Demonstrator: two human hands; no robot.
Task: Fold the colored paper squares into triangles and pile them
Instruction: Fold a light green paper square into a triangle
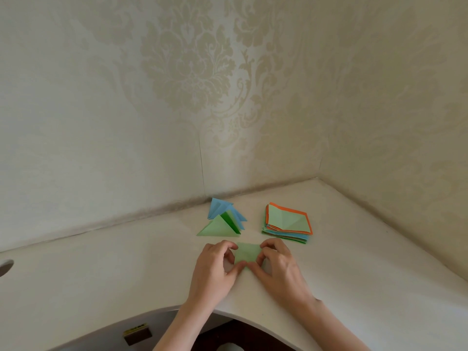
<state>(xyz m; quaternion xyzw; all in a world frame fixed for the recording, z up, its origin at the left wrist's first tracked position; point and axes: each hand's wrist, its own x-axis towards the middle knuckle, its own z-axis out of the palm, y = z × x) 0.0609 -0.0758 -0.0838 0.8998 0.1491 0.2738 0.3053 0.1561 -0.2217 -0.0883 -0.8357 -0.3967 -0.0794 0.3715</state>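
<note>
paper (247, 253) light green, flat, matte | left hand (215, 266) pinches its left edge | right hand (277, 262) pinches right edge

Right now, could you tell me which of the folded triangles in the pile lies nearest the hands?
The light green triangle at the front of the pile; the dark green one and the blue ones sit behind it, closer to the wall.
</note>
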